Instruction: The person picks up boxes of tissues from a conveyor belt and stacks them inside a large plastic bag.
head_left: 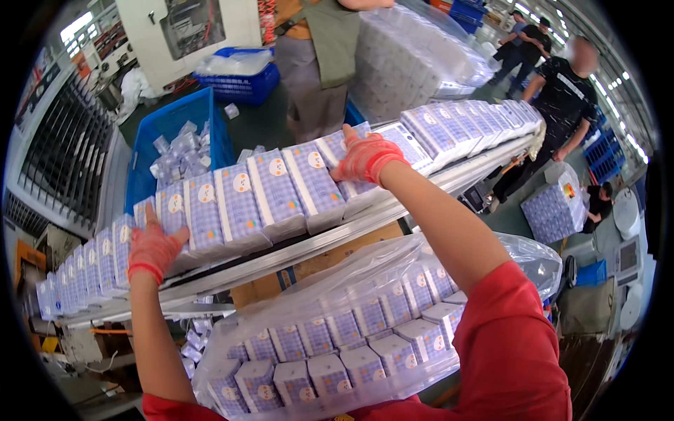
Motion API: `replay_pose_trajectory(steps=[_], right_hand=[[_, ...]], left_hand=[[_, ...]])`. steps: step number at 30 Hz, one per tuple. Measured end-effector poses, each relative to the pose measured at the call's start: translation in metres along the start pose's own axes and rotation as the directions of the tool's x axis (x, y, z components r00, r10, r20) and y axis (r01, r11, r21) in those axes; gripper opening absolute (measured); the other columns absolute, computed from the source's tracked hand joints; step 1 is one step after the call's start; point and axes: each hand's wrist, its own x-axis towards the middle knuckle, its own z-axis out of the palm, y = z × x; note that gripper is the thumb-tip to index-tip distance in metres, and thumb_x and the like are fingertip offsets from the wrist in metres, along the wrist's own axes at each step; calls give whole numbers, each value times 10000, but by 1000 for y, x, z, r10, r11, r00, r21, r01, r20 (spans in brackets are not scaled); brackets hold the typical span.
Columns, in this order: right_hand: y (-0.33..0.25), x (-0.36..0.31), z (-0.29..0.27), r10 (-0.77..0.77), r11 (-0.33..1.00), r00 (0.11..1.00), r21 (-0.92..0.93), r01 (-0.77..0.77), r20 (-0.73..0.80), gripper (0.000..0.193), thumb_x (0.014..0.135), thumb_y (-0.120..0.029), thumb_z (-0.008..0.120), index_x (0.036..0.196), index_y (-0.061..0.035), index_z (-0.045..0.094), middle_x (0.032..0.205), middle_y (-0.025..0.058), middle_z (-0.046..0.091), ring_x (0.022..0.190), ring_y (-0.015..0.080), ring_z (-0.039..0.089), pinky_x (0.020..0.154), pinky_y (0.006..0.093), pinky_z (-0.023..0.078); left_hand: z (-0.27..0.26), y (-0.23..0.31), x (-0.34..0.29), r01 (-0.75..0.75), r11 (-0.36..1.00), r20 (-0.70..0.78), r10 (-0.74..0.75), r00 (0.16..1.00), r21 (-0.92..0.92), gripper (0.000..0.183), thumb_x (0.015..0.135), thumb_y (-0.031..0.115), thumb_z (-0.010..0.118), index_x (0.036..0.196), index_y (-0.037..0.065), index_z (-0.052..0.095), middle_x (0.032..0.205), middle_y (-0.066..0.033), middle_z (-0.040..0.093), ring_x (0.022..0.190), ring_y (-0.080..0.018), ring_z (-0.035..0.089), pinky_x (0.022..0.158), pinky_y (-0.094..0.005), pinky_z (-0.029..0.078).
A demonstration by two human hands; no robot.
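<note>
A long row of tissue packs [239, 200], purple-blue checked with white sides, stands on a conveyor [351, 228] running from lower left to upper right. My left hand [156, 249], in a thin red glove, rests against the packs left of the middle, thumb and fingers spread. Farther right, my right hand [368, 156], gloved alike, lies on the row with its fingers apart over a pack. Several packs stand side by side between my hands, leaning slightly. Some of my fingertips are hidden among the packs.
Below the conveyor, a clear plastic bag [337, 330] holds more packs in rows. Behind it stand a blue crate [221, 133] of small packs and a blue basket [239, 84]. One person [319, 63] stands across the conveyor, another [565, 105] at its far right end.
</note>
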Motion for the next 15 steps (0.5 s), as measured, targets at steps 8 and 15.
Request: replay_pose_trajectory(steps=[8,15], right_hand=[[16,12,3,-36,997,994,68,43,-104,860,623,-423,563,1312,-75,185,1213,200,407,1109,313,413,917,328,337],[15,-6,2,-89,972,988,205,115,-130,769,612,-380,611,1266,-122,301,1169,194,449,1072,299,449,882,354,372]], left_hand=[[2,17,24,0,985,27,5,1000,-174,915,623,446,610,1309,63,142,1144,-231,459,1050,-359,452,883,-355,362],[1,24,-1,-12,940,-77,-15,997,-341,806,590,347,654,1277,171,271,1101,-245,485,1050,-360,445,889,-370,353]])
